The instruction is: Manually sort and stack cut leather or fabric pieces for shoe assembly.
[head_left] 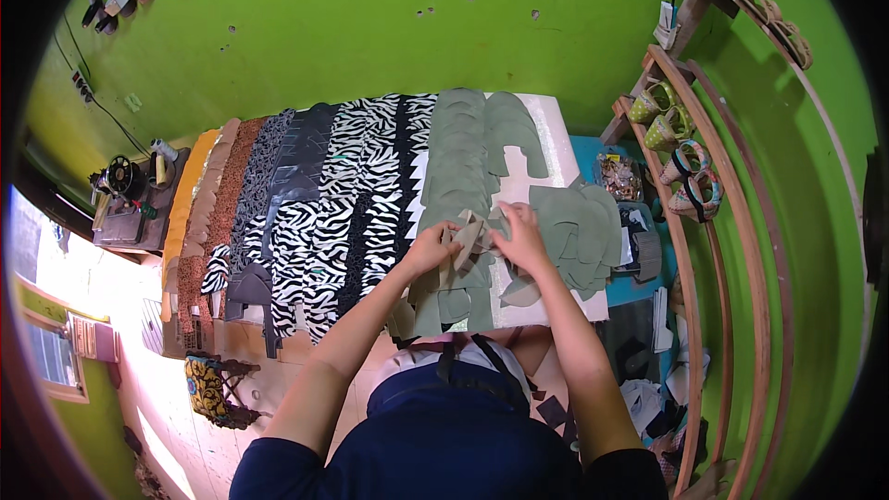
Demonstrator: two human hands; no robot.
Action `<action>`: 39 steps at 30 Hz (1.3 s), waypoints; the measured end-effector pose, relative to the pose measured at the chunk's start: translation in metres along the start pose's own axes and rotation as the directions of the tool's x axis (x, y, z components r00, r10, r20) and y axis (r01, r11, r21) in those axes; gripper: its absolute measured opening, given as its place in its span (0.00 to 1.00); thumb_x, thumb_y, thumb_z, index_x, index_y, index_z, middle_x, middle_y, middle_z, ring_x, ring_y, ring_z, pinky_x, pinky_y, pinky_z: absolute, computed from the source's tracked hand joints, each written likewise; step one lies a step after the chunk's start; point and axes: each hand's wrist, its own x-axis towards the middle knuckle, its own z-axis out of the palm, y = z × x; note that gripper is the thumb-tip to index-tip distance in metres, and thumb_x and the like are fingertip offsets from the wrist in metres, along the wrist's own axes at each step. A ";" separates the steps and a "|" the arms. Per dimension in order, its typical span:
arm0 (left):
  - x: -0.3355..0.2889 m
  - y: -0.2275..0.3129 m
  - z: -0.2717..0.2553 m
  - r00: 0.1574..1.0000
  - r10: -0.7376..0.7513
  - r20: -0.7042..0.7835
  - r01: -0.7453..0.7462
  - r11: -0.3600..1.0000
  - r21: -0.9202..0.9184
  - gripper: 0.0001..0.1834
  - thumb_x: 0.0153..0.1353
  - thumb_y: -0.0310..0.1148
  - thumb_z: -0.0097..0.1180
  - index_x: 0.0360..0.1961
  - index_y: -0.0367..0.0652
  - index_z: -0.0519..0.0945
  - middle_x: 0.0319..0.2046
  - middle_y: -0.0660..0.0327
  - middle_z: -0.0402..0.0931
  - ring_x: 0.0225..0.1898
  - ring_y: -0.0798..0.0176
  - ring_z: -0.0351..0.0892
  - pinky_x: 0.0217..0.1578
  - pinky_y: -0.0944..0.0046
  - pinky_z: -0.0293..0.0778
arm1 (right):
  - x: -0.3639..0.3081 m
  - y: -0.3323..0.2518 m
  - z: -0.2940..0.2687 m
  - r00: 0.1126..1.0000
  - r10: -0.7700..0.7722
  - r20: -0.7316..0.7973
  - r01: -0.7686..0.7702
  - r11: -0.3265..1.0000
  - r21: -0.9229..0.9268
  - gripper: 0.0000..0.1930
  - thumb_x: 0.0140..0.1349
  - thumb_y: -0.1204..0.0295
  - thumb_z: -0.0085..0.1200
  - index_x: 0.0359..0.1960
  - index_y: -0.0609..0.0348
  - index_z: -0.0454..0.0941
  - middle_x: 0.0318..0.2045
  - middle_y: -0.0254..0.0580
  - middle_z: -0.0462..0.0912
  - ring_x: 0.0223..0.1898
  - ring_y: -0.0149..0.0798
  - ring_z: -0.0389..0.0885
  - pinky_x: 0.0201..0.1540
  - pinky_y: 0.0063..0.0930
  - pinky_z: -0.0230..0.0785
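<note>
Near the front of the table, my left hand (432,249) pinches a folded grey-green cut piece (469,233) of sheet material, perhaps leather or fabric. My right hand (520,239) has its fingers closed at the other side of this piece, just above the table. Overlapping rows of grey-green cut pieces (456,143) run from the far edge toward me, under and beside my left hand. A looser pile of the same pieces (579,236) spreads to the right of my right hand. My fingers partly hide the held piece.
Zebra-print pieces (347,194) lie left of the green ones, with dark, brown and orange rows (185,194) beyond. A sewing machine (120,174) stands at left. On the right are a wooden rack (681,250) with sandals (693,194) and a blue table (597,150) with scraps.
</note>
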 end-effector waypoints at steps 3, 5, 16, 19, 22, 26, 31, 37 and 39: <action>0.011 -0.011 0.007 0.999 -0.051 0.000 0.048 0.938 -0.342 0.23 0.52 0.33 0.58 0.48 0.38 0.67 0.35 0.55 0.74 0.35 0.66 0.74 0.36 0.67 0.71 | 0.002 -0.021 0.005 0.947 -0.136 0.290 -0.014 0.888 0.460 0.30 0.48 0.65 0.59 0.54 0.56 0.64 0.40 0.47 0.72 0.36 0.42 0.73 0.43 0.31 0.67; 0.013 -0.004 0.009 0.998 -0.065 -0.002 0.059 0.918 -0.391 0.22 0.52 0.33 0.58 0.48 0.37 0.67 0.35 0.57 0.73 0.35 0.68 0.74 0.35 0.68 0.71 | -0.001 -0.034 0.005 0.869 -0.024 0.494 -0.349 0.677 0.648 0.27 0.50 0.68 0.58 0.53 0.56 0.65 0.38 0.42 0.71 0.36 0.33 0.72 0.40 0.26 0.67; 0.021 -0.006 0.009 0.999 0.045 0.025 -0.037 0.967 -0.251 0.25 0.54 0.34 0.57 0.52 0.39 0.66 0.41 0.58 0.69 0.42 0.65 0.72 0.41 0.67 0.69 | 0.023 0.011 -0.005 0.886 0.223 0.407 -0.464 0.369 0.805 0.14 0.58 0.79 0.45 0.47 0.58 0.71 0.35 0.34 0.74 0.37 0.26 0.70 0.42 0.18 0.63; 0.015 0.010 0.012 0.973 0.202 -0.107 -0.198 0.979 0.051 0.24 0.53 0.31 0.56 0.52 0.41 0.67 0.46 0.55 0.67 0.48 0.60 0.70 0.47 0.64 0.67 | 0.023 0.021 -0.014 0.819 0.156 0.552 -0.570 0.330 0.753 0.14 0.59 0.80 0.40 0.46 0.59 0.73 0.40 0.34 0.75 0.40 0.26 0.71 0.46 0.17 0.62; 0.020 0.027 0.009 0.880 0.415 -0.230 -0.380 0.907 0.183 0.23 0.51 0.29 0.55 0.50 0.43 0.69 0.47 0.53 0.66 0.50 0.53 0.67 0.49 0.62 0.67 | 0.020 0.016 -0.015 0.760 0.004 0.650 -0.639 0.189 0.746 0.14 0.60 0.80 0.39 0.46 0.59 0.73 0.40 0.34 0.75 0.42 0.26 0.71 0.46 0.18 0.63; 0.034 0.042 0.006 0.893 0.449 -0.010 -0.448 0.891 0.070 0.18 0.51 0.31 0.54 0.46 0.41 0.73 0.41 0.51 0.71 0.44 0.53 0.73 0.44 0.62 0.70 | 0.018 0.014 -0.014 0.731 0.019 0.682 -0.671 0.196 0.715 0.13 0.60 0.79 0.39 0.45 0.60 0.73 0.40 0.34 0.75 0.39 0.25 0.73 0.44 0.18 0.66; 0.049 0.064 0.002 0.968 0.239 -0.073 -0.230 0.967 0.113 0.13 0.55 0.37 0.52 0.28 0.36 0.78 0.20 0.54 0.77 0.22 0.61 0.78 0.27 0.64 0.70 | 0.030 0.025 -0.029 0.751 0.199 0.630 -0.661 0.234 0.713 0.17 0.65 0.59 0.39 0.43 0.59 0.73 0.35 0.31 0.75 0.35 0.23 0.72 0.33 0.16 0.62; 0.091 0.076 0.001 0.989 0.146 -0.011 -0.146 0.989 0.000 0.13 0.56 0.37 0.54 0.25 0.36 0.79 0.19 0.60 0.78 0.20 0.68 0.77 0.26 0.68 0.71 | 0.061 0.055 -0.033 0.863 0.116 0.492 -0.493 0.406 0.769 0.11 0.59 0.70 0.51 0.39 0.64 0.73 0.31 0.33 0.77 0.30 0.22 0.72 0.29 0.14 0.61; 0.108 0.085 0.003 0.999 0.049 -0.002 -0.049 0.990 -0.135 0.14 0.57 0.38 0.54 0.25 0.35 0.79 0.20 0.63 0.79 0.21 0.71 0.77 0.27 0.70 0.71 | 0.076 0.077 -0.031 0.856 0.119 0.503 -0.502 0.424 0.754 0.10 0.57 0.72 0.53 0.38 0.64 0.73 0.29 0.33 0.77 0.28 0.22 0.72 0.28 0.15 0.62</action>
